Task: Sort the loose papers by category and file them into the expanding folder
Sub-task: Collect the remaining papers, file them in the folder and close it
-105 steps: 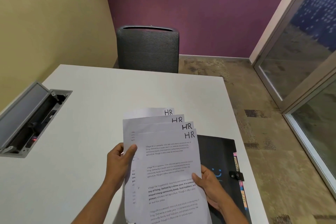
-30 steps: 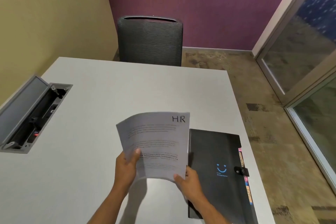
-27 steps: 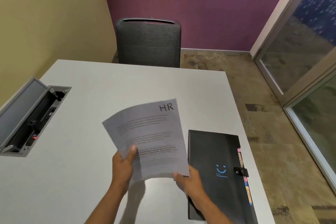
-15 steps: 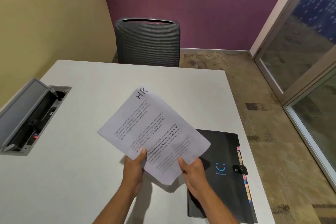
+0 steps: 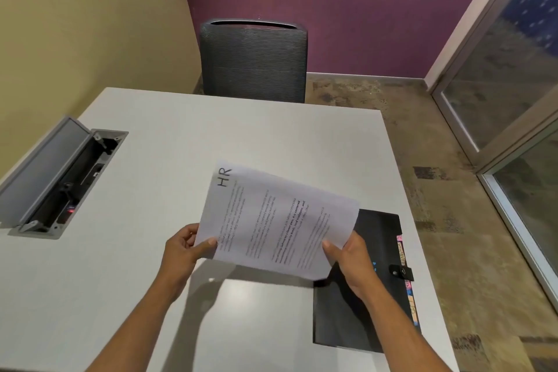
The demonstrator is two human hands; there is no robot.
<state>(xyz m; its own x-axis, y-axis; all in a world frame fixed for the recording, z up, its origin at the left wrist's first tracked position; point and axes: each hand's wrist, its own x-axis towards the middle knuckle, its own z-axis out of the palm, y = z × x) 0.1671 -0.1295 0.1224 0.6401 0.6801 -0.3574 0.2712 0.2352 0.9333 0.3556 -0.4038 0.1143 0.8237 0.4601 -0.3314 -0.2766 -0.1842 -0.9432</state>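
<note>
Papers (image 5: 277, 220) marked HR pinched between left hand (image 5: 184, 251) and right hand (image 5: 347, 257), each grip at an edge

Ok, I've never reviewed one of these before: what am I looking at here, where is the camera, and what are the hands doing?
There is no machine: a person wears a camera on the head, looking down at their own two hands. The left hand and right hand each pinch a lower corner of a white printed paper stack marked HR, turned sideways above a pale grey table. A closed black expanding folder with coloured tabs lies flat at the right. An open grey cable box sits in the table; a dark mesh chair stands beyond.
</note>
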